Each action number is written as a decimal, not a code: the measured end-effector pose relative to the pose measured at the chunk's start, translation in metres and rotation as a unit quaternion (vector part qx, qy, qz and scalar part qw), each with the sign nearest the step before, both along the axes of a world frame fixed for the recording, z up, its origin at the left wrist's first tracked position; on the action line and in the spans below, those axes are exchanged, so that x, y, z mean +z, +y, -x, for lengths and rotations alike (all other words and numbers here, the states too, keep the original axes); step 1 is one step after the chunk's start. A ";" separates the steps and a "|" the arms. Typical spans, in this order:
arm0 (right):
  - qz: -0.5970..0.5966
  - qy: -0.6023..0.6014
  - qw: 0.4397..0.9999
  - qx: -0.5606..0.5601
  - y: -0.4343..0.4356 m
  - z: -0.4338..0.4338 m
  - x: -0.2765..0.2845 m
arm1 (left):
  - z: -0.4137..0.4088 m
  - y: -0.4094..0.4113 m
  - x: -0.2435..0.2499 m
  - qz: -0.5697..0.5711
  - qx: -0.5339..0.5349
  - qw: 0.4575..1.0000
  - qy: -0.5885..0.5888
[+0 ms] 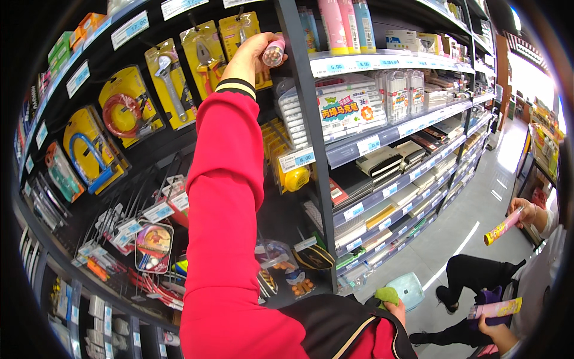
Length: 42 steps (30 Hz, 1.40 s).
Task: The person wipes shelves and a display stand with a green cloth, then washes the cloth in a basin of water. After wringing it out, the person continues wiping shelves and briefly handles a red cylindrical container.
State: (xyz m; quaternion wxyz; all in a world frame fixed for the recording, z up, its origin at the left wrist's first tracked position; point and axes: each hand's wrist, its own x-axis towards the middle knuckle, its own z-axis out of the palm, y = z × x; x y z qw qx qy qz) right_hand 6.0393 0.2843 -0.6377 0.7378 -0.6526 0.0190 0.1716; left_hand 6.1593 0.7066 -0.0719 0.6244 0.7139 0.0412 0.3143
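Observation:
My left hand (261,47), reaching far forward in a red sleeve, grips a pink tube (274,53). Its clear end faces me and shows the tips of several pencils. The tube is beside a dark shelf upright (309,98), in front of hanging tool packs such as carded pliers (206,56). Low at my right side, my right hand (396,312) holds a green cloth (386,296). Similar pink and blue tubes (341,27) stand upright on the shelf just right of the upright.
Left hang an adjustable wrench (170,83), a cable lock (123,112) and a hacksaw (92,157). Marker sets (352,107) and notebooks (379,159) fill the right shelves. A co-worker (533,287) at the right holds pink tubes (504,226). A pale blue stool (406,291) stands on the floor.

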 end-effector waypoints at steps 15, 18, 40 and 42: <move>0.013 0.028 0.990 -0.139 0.020 0.011 -0.002 | -0.115 0.063 0.016 -0.086 0.058 0.994 -0.018; 0.007 0.028 0.989 -0.146 0.029 0.011 0.003 | -0.127 0.080 0.020 -0.121 0.046 0.990 0.061; 0.025 0.030 0.986 -0.162 0.033 0.005 -0.028 | -0.166 0.091 0.022 -0.471 0.246 0.829 0.176; 0.028 0.020 0.989 -0.146 0.033 0.005 -0.020 | -0.157 0.095 0.020 -0.441 0.239 0.852 0.150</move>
